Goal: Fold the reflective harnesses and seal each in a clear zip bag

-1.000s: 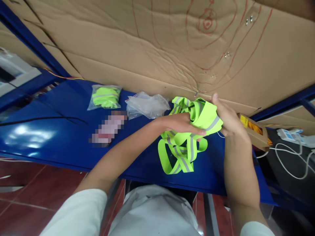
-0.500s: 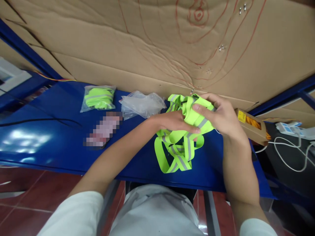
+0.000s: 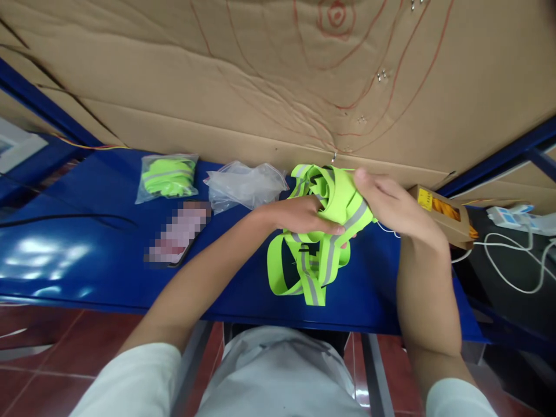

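A neon yellow-green reflective strap [image 3: 358, 217] with a grey stripe is bunched between my two hands above the blue table. My left hand [image 3: 306, 215] is closed on the wound part, its fingers partly inside the folds. On the right side, my right hand [image 3: 384, 197] grips the strap's outer layers; most of its fingertips are hidden behind the material. Loose loops hang below my left hand onto the table, with a small black buckle among them. Further left lies a clear zip bag [image 3: 167, 176] holding a similar folded strap.
Crumpled clear plastic bags [image 3: 247, 185] lie by the cardboard wall [image 3: 174, 81]. A phone [image 3: 178, 234], its screen blurred, rests on the blue table [image 3: 87, 231]. At right stand a cardboard box [image 3: 447, 217] with orange contents and a white power strip [image 3: 508, 217] with cables.
My right hand has turned, moving the strap's outer layers around the bundle. The hanging loops have shifted and narrowed, and the black buckle now shows. The camera view has shifted slightly.
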Tool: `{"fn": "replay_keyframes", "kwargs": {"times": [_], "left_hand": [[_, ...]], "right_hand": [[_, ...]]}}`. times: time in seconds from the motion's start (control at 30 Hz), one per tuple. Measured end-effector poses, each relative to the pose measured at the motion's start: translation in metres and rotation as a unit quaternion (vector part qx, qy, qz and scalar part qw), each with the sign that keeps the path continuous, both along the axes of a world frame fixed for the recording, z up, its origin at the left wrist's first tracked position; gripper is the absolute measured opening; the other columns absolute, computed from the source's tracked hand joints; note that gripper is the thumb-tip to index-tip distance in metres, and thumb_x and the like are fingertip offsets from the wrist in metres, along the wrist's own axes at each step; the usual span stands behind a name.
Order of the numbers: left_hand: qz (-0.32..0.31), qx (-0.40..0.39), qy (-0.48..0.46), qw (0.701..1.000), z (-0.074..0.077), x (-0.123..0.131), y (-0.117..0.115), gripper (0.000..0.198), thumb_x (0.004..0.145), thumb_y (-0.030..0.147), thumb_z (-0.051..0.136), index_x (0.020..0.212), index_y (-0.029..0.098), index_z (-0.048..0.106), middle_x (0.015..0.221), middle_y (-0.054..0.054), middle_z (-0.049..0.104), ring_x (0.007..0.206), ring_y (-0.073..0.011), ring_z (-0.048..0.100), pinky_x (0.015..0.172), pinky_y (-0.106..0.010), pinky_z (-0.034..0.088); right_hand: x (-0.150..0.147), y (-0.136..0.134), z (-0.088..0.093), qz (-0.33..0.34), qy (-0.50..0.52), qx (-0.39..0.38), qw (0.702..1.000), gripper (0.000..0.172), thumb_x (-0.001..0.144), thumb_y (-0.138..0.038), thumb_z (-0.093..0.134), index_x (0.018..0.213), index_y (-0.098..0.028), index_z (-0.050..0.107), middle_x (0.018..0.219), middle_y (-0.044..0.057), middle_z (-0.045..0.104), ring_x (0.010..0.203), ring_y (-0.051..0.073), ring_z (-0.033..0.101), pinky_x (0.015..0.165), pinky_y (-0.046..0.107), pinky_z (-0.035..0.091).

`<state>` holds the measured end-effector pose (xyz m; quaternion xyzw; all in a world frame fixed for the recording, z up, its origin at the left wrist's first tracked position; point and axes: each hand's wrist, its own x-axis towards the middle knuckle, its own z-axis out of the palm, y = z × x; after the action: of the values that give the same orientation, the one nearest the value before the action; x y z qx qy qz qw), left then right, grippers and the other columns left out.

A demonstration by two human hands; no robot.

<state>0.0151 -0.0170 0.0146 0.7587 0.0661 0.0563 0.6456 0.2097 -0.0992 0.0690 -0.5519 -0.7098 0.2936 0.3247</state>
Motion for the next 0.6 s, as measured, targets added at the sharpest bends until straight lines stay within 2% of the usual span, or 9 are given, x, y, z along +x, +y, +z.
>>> {"fn": "replay_keyframes", "kwargs": {"times": [0.03, 0.1, 0.17, 0.2, 0.23, 0.3, 0.4, 0.5, 0.6], "left_hand": [[-0.003, 0.013, 0.005, 1.000, 0.002, -0.001, -0.001, 0.026, 0.097, 0.037, 0.067, 0.111, 0.018, 0.077, 0.112, -0.005, 0.080, 0.109, -0.0198, 0.074, 0.100, -0.030, 0.056], [-0.007, 0.049, 0.027, 0.998, 0.008, -0.003, -0.004, 0.026, 0.096, 0.036, 0.064, 0.110, 0.019, 0.078, 0.112, -0.004, 0.080, 0.110, -0.0198, 0.073, 0.101, -0.030, 0.055], [0.007, 0.102, 0.071, 0.992, 0.014, -0.005, -0.006, 0.026, 0.093, 0.035, 0.065, 0.110, 0.020, 0.079, 0.111, -0.003, 0.080, 0.105, -0.0208, 0.074, 0.097, -0.030, 0.056], [0.020, 0.128, 0.090, 0.988, 0.016, -0.006, -0.006, 0.026, 0.092, 0.033, 0.065, 0.109, 0.021, 0.080, 0.109, -0.003, 0.080, 0.102, -0.0210, 0.074, 0.095, -0.030, 0.057], [0.026, 0.145, 0.096, 0.984, 0.017, -0.007, -0.007, 0.026, 0.091, 0.031, 0.065, 0.109, 0.021, 0.080, 0.108, -0.003, 0.081, 0.100, -0.0211, 0.073, 0.095, -0.030, 0.057], [0.007, 0.137, 0.065, 0.988, 0.018, -0.008, -0.007, 0.025, 0.092, 0.028, 0.063, 0.108, 0.023, 0.081, 0.109, -0.002, 0.081, 0.104, -0.0209, 0.073, 0.099, -0.030, 0.055], [-0.031, 0.046, -0.001, 0.998, 0.014, -0.005, -0.008, 0.025, 0.097, 0.033, 0.062, 0.105, 0.021, 0.081, 0.115, -0.004, 0.080, 0.116, -0.0216, 0.072, 0.107, -0.032, 0.053], [-0.012, -0.071, -0.014, 0.997, 0.007, 0.001, -0.010, 0.031, 0.093, 0.038, 0.072, 0.115, 0.017, 0.077, 0.114, -0.009, 0.080, 0.114, -0.0249, 0.073, 0.103, -0.037, 0.056], [-0.023, -0.139, -0.013, 0.990, 0.002, 0.006, -0.008, 0.038, 0.090, 0.035, 0.077, 0.122, 0.015, 0.073, 0.108, -0.011, 0.080, 0.111, -0.0258, 0.074, 0.102, -0.040, 0.056]], "right_hand": [[0.001, -0.005, 0.003, 0.012, -0.019, -0.001, 1.000, 0.063, 0.105, -0.070, 0.034, 0.122, -0.025, 0.075, 0.125, 0.007, 0.074, 0.129, 0.030, 0.065, 0.114, 0.048, 0.049], [0.000, -0.013, 0.007, 0.039, -0.067, 0.018, 0.997, 0.069, 0.100, -0.072, 0.045, 0.152, -0.027, 0.056, 0.149, 0.007, 0.062, 0.146, 0.034, 0.052, 0.123, 0.052, 0.041], [-0.004, -0.017, 0.005, 0.057, -0.108, 0.039, 0.992, 0.090, 0.086, -0.071, 0.071, 0.162, -0.031, 0.042, 0.156, 0.007, 0.056, 0.147, 0.038, 0.051, 0.120, 0.053, 0.044], [-0.007, -0.016, 0.004, 0.064, -0.115, 0.048, 0.990, 0.097, 0.078, -0.068, 0.080, 0.161, -0.032, 0.043, 0.155, 0.007, 0.057, 0.144, 0.038, 0.054, 0.117, 0.052, 0.047], [-0.010, -0.015, 0.002, 0.071, -0.115, 0.059, 0.989, 0.098, 0.074, -0.065, 0.086, 0.158, -0.032, 0.047, 0.152, 0.007, 0.060, 0.139, 0.038, 0.058, 0.114, 0.050, 0.049], [-0.015, -0.010, -0.001, 0.083, -0.105, 0.093, 0.987, 0.085, 0.071, -0.061, 0.089, 0.144, -0.030, 0.060, 0.142, 0.009, 0.066, 0.130, 0.036, 0.063, 0.108, 0.048, 0.052], [-0.017, -0.003, 0.000, 0.065, -0.082, 0.117, 0.988, 0.061, 0.071, -0.058, 0.090, 0.118, -0.024, 0.072, 0.118, 0.009, 0.074, 0.112, 0.033, 0.069, 0.095, 0.045, 0.056], [-0.014, -0.003, 0.003, 0.033, -0.032, 0.052, 0.998, 0.047, 0.078, -0.062, 0.084, 0.102, -0.025, 0.072, 0.090, 0.003, 0.074, 0.079, 0.024, 0.071, 0.072, 0.036, 0.057], [-0.009, -0.006, 0.004, 0.044, 0.015, -0.049, 0.998, 0.045, 0.090, -0.070, 0.068, 0.093, -0.025, 0.071, 0.063, -0.002, 0.067, 0.048, 0.015, 0.059, 0.048, 0.029, 0.047]]}}
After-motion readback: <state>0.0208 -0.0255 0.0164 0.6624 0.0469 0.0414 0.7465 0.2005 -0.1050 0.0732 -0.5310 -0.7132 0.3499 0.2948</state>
